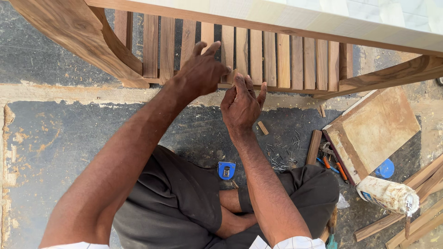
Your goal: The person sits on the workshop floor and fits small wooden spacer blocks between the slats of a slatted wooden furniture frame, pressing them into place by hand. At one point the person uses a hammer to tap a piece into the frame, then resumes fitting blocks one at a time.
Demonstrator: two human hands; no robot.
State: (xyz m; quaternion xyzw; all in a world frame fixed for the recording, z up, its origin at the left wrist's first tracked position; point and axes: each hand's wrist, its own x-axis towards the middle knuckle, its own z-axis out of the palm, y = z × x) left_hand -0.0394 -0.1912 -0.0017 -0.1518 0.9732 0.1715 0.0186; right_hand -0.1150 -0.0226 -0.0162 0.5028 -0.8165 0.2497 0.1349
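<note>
1. Wooden slatted frame (277, 60) stands upright before the seated person.
2. Left hand (201, 70) and right hand (241, 105) pinch a small wood piece (232, 77) against its lower rail, steadying it.
3. Loose nails (282, 154) and blue tape measure (226, 170) lie below the frame, within reach.

A person sits cross-legged on the dark floor (69, 138) before a slatted wooden frame (277, 60). The left hand (203, 69) and right hand (242, 103) meet at the frame's lower rail, together pinching a small wooden piece (232, 76) against the slats. Between the knees lies a blue tape measure (226, 170). Loose nails (281, 154) scatter right of the right forearm, near a wooden board (376, 129) and a white glue bottle (387, 194).
</note>
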